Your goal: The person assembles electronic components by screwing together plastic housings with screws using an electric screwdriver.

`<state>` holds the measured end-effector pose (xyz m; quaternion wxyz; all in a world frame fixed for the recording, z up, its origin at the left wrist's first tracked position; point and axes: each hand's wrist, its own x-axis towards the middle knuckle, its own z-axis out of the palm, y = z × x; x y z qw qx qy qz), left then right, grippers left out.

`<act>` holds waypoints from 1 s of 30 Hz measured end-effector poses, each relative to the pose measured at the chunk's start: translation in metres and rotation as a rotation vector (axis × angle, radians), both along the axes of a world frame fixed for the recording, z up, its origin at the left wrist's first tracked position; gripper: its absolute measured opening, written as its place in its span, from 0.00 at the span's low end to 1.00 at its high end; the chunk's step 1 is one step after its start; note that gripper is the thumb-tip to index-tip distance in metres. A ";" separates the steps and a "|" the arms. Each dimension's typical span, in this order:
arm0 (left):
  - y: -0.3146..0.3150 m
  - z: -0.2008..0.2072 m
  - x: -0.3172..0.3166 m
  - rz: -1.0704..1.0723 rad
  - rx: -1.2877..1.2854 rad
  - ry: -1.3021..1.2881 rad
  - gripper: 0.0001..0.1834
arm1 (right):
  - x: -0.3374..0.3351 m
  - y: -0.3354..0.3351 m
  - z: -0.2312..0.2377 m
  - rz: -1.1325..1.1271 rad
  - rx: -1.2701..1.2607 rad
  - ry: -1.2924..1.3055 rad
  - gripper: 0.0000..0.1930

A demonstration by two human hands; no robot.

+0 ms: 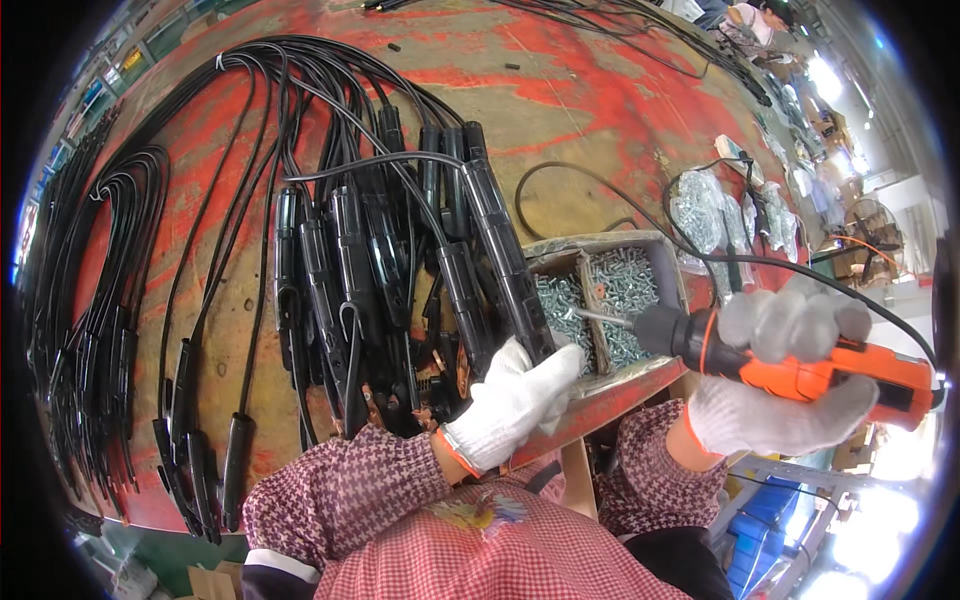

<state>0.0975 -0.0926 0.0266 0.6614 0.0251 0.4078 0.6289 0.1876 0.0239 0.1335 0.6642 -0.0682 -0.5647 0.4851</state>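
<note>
My left hand [517, 398], in a white knit glove, is closed round the lower end of a long black welding electrode holder [497, 245] at the table's front edge. A black cable runs from the holder's upper end. In my gloved right hand [785, 370] is an orange and black electric screwdriver [780, 368], gripped round its body. Its bit points left, over a box [650, 243] of small silvery screws [620, 285]; whether the tip touches a screw I cannot tell. A divider splits the box in two. More black holders [345, 250] lie left of my left hand, with coppery parts at their lower ends.
Bundled black cables [330, 55] arch across the worn red and brown table [560, 120]. Another cable bundle [120, 230] lies at the far left. Clear plastic bags [705, 215] sit beyond the box. The screwdriver's cord [800, 265] loops over the right side. A person [755, 22] is at the far right.
</note>
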 end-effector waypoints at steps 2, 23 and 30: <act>-0.001 -0.004 0.000 0.003 0.007 0.000 0.07 | -0.003 -0.008 0.008 0.141 -0.098 0.142 0.21; -0.008 -0.006 -0.006 -0.066 0.093 -0.025 0.06 | 0.001 -0.022 -0.004 0.036 -0.101 0.147 0.26; -0.006 -0.008 -0.006 -0.086 0.093 0.003 0.07 | -0.003 -0.025 -0.003 0.341 0.047 0.192 0.22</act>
